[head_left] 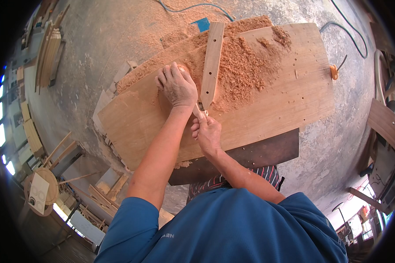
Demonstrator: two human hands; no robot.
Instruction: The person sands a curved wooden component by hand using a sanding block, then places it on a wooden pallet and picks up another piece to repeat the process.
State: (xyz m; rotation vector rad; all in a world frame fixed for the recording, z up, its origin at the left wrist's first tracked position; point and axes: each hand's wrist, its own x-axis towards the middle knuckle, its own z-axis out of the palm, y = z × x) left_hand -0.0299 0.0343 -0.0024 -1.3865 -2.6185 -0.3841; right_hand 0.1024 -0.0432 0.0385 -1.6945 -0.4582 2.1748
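Across the pale wooden workpiece, which has a slim handle (196, 111), both my hands lie close together. My left hand (176, 85) bends its fingers over the far end, covering most of it; a bit of reddish wood shows beyond the fingertips. My right hand (207, 131) is closed round the near end of the handle, thumb on top. The handle's end sits beside the pointed tip of a wooden bar (213, 57) with several dark holes, which lies on the wooden board (267, 105). A curved wooden edge shows under my left wrist; its full shape is hidden.
Reddish shavings (241, 65) heap to the right of the bar and along the board's far edge. An orange-handled tool (334, 72) sits at the board's right edge. A dark sheet (267, 147) juts out near me. A hose (355, 39) crosses the floor; planks (50, 57) stand left.
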